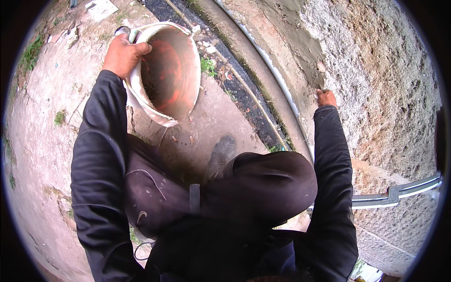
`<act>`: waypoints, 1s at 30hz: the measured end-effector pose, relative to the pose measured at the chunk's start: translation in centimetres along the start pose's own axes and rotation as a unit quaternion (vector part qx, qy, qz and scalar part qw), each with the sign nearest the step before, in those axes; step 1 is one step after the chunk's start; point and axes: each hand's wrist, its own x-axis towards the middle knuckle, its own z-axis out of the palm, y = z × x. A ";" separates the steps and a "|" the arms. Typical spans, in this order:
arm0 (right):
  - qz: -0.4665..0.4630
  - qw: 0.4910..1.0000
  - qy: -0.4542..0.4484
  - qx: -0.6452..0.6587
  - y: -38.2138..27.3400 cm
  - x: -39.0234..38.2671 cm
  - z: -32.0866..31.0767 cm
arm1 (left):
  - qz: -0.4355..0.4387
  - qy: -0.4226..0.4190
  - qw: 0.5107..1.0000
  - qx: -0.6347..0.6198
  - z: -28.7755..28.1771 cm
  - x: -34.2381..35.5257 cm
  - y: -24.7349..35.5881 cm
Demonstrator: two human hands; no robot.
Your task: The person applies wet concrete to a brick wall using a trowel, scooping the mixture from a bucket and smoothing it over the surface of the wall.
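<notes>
My left hand (pixel 123 56) grips the rim of a whitish bucket (pixel 194 70), with the thumb over its edge. The bucket is tilted so its mouth faces me; the inside is coated with dull mortar and has a reddish glow. Beside my left fingers a dark rounded end (pixel 122 31) pokes out, too unclear to name. My right arm reaches out to the rough wall (pixel 376 84). There my right hand (pixel 326 97) is closed at the lower end of a smooth band of wet grey mortar (pixel 300 42). Whatever it holds is hidden by the fist.
A pale pipe (pixel 268 62) curves along the wall's foot. Beside it run a dark gutter strip with debris and a thin pole (pixel 244 83). Grey conduit (pixel 369 201) crosses the wall at right. Weeds (pixel 208 66) and cracked concrete (pixel 51 141) surround my shoe (pixel 222 152).
</notes>
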 end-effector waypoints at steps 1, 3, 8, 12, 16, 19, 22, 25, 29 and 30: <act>0.030 0.998 -0.049 0.038 0.4 0.1 -1.5 | 0.011 0.011 0.999 0.038 -0.2 -0.1 0.0; 0.040 0.996 -0.042 0.064 2.7 -0.6 -3.9 | 0.022 0.002 0.998 0.052 0.4 0.5 -0.4; 0.143 0.975 -0.088 0.143 0.6 -5.8 -9.9 | 0.027 0.004 0.999 0.021 0.0 0.0 -0.2; -0.029 0.999 0.033 -0.013 1.0 -8.5 -5.3 | 0.016 -0.019 0.999 0.028 -0.4 0.3 -0.4; -0.047 0.997 -0.058 -0.004 -3.8 -6.3 -3.9 | -0.009 -0.018 1.000 0.016 0.1 0.6 -0.2; -0.054 0.998 0.005 -0.014 -0.6 -1.0 -5.1 | 0.012 -0.018 0.999 0.032 0.7 0.4 -0.1; 0.051 0.991 -0.126 0.002 1.3 1.7 -12.1 | 0.008 -0.014 0.998 0.052 0.7 -0.7 1.3; 0.059 0.994 -0.076 0.046 0.4 -1.0 -15.1 | 0.017 -0.022 0.998 0.063 -0.9 0.0 -0.4; -0.020 0.999 0.020 0.035 0.8 -7.0 -13.0 | 0.025 -0.036 0.999 -0.016 -1.8 0.1 -0.7; -0.025 0.993 -0.014 0.111 -2.5 -9.3 -11.7 | 0.025 -0.044 0.999 -0.016 -2.4 0.2 -0.9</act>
